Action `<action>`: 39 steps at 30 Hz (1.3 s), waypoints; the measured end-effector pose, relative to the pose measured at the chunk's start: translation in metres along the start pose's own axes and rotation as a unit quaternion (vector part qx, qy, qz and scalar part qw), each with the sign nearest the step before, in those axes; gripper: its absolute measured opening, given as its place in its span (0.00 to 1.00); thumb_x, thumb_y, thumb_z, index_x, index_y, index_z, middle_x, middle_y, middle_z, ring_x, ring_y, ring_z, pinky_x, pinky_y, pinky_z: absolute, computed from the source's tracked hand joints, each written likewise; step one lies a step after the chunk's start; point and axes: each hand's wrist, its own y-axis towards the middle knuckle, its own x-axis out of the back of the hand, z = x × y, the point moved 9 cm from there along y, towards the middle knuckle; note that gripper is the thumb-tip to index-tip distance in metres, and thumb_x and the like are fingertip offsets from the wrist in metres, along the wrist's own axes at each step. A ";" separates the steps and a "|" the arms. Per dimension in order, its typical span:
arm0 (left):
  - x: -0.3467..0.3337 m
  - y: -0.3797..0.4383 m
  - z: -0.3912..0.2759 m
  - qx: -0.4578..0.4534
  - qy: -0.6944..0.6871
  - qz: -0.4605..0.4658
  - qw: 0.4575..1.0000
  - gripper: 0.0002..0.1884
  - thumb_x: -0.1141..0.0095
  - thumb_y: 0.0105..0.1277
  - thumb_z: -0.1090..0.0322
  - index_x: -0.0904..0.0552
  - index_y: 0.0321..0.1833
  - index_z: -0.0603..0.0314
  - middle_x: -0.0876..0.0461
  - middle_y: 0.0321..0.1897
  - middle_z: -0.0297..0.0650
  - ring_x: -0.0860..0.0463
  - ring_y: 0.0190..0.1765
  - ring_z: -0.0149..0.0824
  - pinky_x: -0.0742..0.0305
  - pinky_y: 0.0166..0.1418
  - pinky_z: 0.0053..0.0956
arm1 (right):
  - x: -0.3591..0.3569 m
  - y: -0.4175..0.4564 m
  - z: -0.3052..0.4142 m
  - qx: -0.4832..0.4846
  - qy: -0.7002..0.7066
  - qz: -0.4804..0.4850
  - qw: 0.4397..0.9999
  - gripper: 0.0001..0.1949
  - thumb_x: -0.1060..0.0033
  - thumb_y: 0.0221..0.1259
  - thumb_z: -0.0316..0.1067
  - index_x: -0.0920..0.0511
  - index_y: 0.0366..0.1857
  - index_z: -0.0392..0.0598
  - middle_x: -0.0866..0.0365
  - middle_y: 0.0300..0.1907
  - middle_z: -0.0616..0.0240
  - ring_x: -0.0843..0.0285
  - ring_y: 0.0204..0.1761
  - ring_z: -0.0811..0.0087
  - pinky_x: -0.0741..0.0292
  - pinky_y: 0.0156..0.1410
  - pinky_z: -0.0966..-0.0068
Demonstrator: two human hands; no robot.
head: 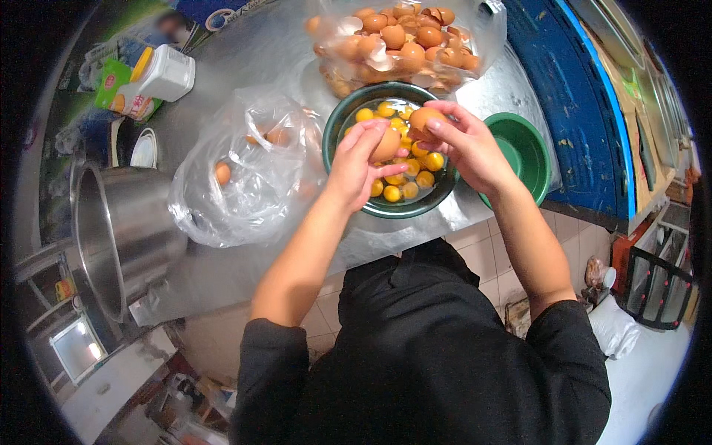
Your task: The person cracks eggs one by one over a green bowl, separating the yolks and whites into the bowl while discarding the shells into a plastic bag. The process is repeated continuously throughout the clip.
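Over a dark green basin (pixel 382 211) holding many raw egg yolks (pixel 410 189) in clear egg white, my left hand (pixel 356 161) holds a brown egg (pixel 387 146). My right hand (pixel 473 144) grips another brown egg (pixel 425 119) by its fingertips, at the basin's right side. Whether either shell is cracked I cannot tell. Behind the basin, a clear plastic bag (pixel 489 39) is heaped with brown eggshells (pixel 392 36). To the left lies a second clear plastic bag (pixel 245 211) with several brown eggs (pixel 222 173) in it.
A green plastic bowl (pixel 534 150) stands right of the basin on the metal table (pixel 222 278). A large steel pot (pixel 139 217) lies on its side at the left. Beyond are a white jar (pixel 172 72) with a yellow lid and a green packet (pixel 114 83). Blue surface (pixel 573 111) at right.
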 end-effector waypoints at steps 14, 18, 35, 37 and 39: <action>-0.022 0.001 -0.051 -0.167 0.589 0.019 0.790 0.24 0.41 0.59 0.53 0.21 0.53 0.62 0.16 0.39 0.51 0.16 0.43 0.46 0.23 0.49 0.34 | -0.021 0.013 -0.011 0.095 -0.157 0.146 0.972 0.24 0.40 0.64 0.38 0.31 0.63 0.45 0.20 0.44 0.65 0.23 0.41 0.79 0.23 0.48 0.81; -0.024 -0.001 -0.057 -0.161 0.645 0.015 0.747 0.23 0.42 0.59 0.53 0.21 0.53 0.59 0.16 0.39 0.51 0.16 0.44 0.49 0.23 0.49 0.36 | -0.021 0.014 -0.008 0.125 -0.238 0.147 0.952 0.24 0.41 0.60 0.29 0.30 0.62 0.45 0.22 0.45 0.67 0.26 0.41 0.81 0.27 0.49 0.83; -0.039 -0.032 -0.100 -0.413 0.774 -0.072 0.474 0.10 0.43 0.54 0.63 0.22 0.39 0.51 0.24 0.25 0.39 0.19 0.29 0.41 0.23 0.33 0.36 | -0.031 -0.015 0.058 0.297 -0.582 0.055 0.755 0.24 0.39 0.48 0.26 0.28 0.53 0.46 0.26 0.40 0.57 0.23 0.40 0.55 0.23 0.45 0.66; -0.051 -0.054 -0.115 -0.467 0.724 -0.091 0.500 0.09 0.42 0.53 0.64 0.23 0.36 0.52 0.25 0.24 0.38 0.19 0.28 0.40 0.23 0.32 0.35 | -0.038 -0.037 0.092 0.338 -0.549 0.010 0.764 0.25 0.36 0.49 0.28 0.28 0.55 0.48 0.25 0.44 0.58 0.22 0.45 0.57 0.23 0.48 0.69; -0.057 -0.070 -0.128 -0.505 0.674 -0.099 0.530 0.08 0.42 0.52 0.64 0.23 0.35 0.53 0.25 0.24 0.38 0.19 0.28 0.39 0.24 0.31 0.35 | -0.044 -0.054 0.108 0.368 -0.526 -0.007 0.767 0.26 0.35 0.49 0.28 0.28 0.56 0.49 0.25 0.47 0.57 0.22 0.47 0.58 0.23 0.49 0.70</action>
